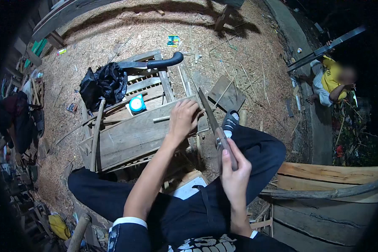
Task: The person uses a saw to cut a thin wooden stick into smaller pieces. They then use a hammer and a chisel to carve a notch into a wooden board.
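Note:
My right hand (236, 170) is closed around the wooden handle of what looks like a handsaw (211, 115), whose long tapering blade points away from me. Whether it has teeth cannot be made out. My left hand (184, 116) presses down with curled fingers on a thin wooden stick (160, 119), near the right end of a low wooden bench (130, 140). The stick's left end shows past the hand; its middle is hidden under the fingers. The blade passes just right of my left fingertips. A blue-rimmed round tape measure (137, 103) rests on the bench.
A black plastic bag (105, 84) and a black-handled machete (164, 61) lie at the bench's far side. A square board (227, 93) sits on ground strewn with shavings. A person in yellow (334, 80) sits at right; another person (14, 115) is at left. Planks (332, 174) stand near my right.

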The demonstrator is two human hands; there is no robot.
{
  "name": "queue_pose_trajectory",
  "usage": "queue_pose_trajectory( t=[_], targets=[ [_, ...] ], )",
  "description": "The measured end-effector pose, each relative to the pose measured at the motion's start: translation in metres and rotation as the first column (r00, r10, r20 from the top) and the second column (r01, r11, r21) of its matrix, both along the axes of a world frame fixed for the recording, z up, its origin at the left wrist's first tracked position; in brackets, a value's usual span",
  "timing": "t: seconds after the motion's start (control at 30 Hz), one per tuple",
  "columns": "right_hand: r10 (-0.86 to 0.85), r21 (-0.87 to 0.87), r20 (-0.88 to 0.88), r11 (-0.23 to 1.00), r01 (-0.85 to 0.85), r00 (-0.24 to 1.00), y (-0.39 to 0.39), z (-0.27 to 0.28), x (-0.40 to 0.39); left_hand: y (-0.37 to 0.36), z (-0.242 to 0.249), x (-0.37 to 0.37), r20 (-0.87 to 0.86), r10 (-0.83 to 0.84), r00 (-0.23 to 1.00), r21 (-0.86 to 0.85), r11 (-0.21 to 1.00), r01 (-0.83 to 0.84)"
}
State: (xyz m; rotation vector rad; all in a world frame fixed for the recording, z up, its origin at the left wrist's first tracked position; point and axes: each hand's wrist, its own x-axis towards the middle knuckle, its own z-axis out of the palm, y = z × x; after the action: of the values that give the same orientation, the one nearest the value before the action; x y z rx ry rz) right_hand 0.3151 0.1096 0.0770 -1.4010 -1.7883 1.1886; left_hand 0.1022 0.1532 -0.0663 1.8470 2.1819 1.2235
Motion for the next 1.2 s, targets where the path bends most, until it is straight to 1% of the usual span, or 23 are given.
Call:
queue_pose_trajectory(
  t=[0.03, 0.1, 0.13, 0.2, 0.23, 0.3, 0.33, 0.37, 0.43, 0.47, 0.5, 0.53, 0.57, 0.63, 0.67, 0.7, 0.77, 0.9, 0.97, 1.1, 1.17, 1.2],
  targets=[
    [0.043, 0.006, -0.005, 0.999, -0.043, 0.999, 0.011, -0.002, 0.004, -0.001, 0.002, 0.001, -0.001, -0.005, 1.000, -0.001, 1.000, 0.005],
    [0.044, -0.023, -0.090, 0.999, -0.047, 0.995, 0.025, -0.002, 0.003, -0.002, 0.005, 0.002, 0.025, -0.014, 1.000, 0.056, 0.998, 0.013],
    [0.047, -0.015, -0.099, 0.999, -0.049, 0.994, 0.028, -0.008, 0.000, 0.000, 0.005, 0.003, 0.042, -0.014, 0.999, 0.065, 0.998, 0.011],
    [0.043, 0.097, -0.091, 0.995, -0.034, 0.995, 0.025, -0.024, -0.010, 0.000, 0.001, 0.002, 0.037, -0.015, 0.999, 0.065, 0.998, 0.013],
    [-0.003, 0.060, -0.115, 0.998, 0.010, 0.993, 0.030, -0.038, -0.026, 0.000, -0.001, 0.002, 0.033, -0.025, 0.999, 0.065, 0.998, 0.022],
    [0.007, 0.113, -0.041, 0.994, -0.002, 0.999, 0.036, -0.055, -0.047, 0.002, -0.002, 0.004, 0.026, -0.023, 0.999, 0.085, 0.996, 0.021],
    [-0.017, 0.073, -0.117, 0.997, 0.025, 0.993, 0.037, -0.053, -0.050, 0.003, -0.002, 0.001, 0.020, -0.008, 1.000, 0.106, 0.994, 0.006],
    [-0.005, 0.085, -0.113, 0.996, 0.015, 0.994, 0.038, -0.053, -0.046, -0.002, -0.004, 0.003, 0.024, -0.003, 1.000, 0.094, 0.996, 0.000],
    [-0.016, 0.020, -0.137, 1.000, 0.018, 0.991, 0.033, -0.049, -0.034, 0.001, 0.000, 0.003, 0.012, -0.003, 1.000, 0.096, 0.995, 0.002],
    [-0.013, 0.025, -0.142, 1.000, 0.017, 0.990, 0.027, -0.056, -0.025, 0.004, -0.002, 0.002, 0.004, 0.001, 1.000, 0.117, 0.993, -0.002],
    [-0.047, 0.037, -0.194, 0.998, 0.055, 0.980, 0.019, -0.068, -0.012, 0.003, -0.002, 0.002, 0.004, 0.005, 1.000, 0.121, 0.993, -0.005],
    [-0.086, 0.041, -0.239, 0.994, 0.099, 0.967, 0.011, -0.073, -0.002, 0.000, -0.001, 0.003, 0.019, 0.011, 1.000, 0.080, 0.997, -0.012],
    [-0.097, 0.040, -0.236, 0.993, 0.109, 0.967, 0.005, -0.074, 0.006, 0.000, 0.002, 0.004, 0.031, 0.009, 0.999, 0.039, 0.999, -0.010],
    [-0.097, -0.019, -0.262, 0.995, 0.096, 0.960, -0.002, -0.063, 0.008, 0.002, 0.004, 0.004, 0.033, 0.009, 0.999, 0.050, 0.999, -0.011],
    [-0.194, -0.173, -0.234, 0.973, 0.155, 0.953, -0.006, -0.050, 0.009, 0.001, 0.003, 0.005, 0.034, 0.020, 0.999, 0.063, 0.998, -0.022],
    [-0.190, -0.171, -0.233, 0.973, 0.152, 0.954, -0.005, -0.053, 0.008, 0.000, 0.003, 0.005, 0.035, 0.023, 0.999, 0.065, 0.998, -0.026],
    [-0.122, -0.022, -0.235, 0.992, 0.120, 0.964, -0.003, -0.061, 0.008, 0.000, 0.003, 0.004, 0.047, 0.015, 0.999, 0.057, 0.998, -0.017],
    [-0.096, 0.015, -0.189, 0.995, 0.100, 0.977, 0.000, -0.062, 0.003, 0.000, 0.004, 0.004, 0.049, 0.017, 0.999, 0.053, 0.998, -0.020],
    [-0.076, 0.014, -0.168, 0.997, 0.079, 0.983, 0.000, -0.063, 0.004, 0.001, 0.003, 0.004, 0.023, 0.015, 1.000, 0.090, 0.996, -0.017],
    [-0.082, -0.040, -0.136, 0.996, 0.077, 0.987, -0.012, -0.040, 0.012, 0.001, 0.001, 0.004, 0.006, 0.017, 1.000, 0.078, 0.997, -0.017],
    [-0.034, 0.126, -0.126, 0.991, 0.050, 0.991, -0.014, -0.034, 0.012, 0.001, 0.001, 0.003, 0.008, -0.005, 1.000, 0.087, 0.996, 0.005],
    [-0.036, 0.065, -0.114, 0.997, 0.043, 0.993, -0.008, -0.033, 0.006, 0.001, 0.002, 0.003, 0.010, -0.005, 1.000, 0.085, 0.996, 0.004]
  ],
)
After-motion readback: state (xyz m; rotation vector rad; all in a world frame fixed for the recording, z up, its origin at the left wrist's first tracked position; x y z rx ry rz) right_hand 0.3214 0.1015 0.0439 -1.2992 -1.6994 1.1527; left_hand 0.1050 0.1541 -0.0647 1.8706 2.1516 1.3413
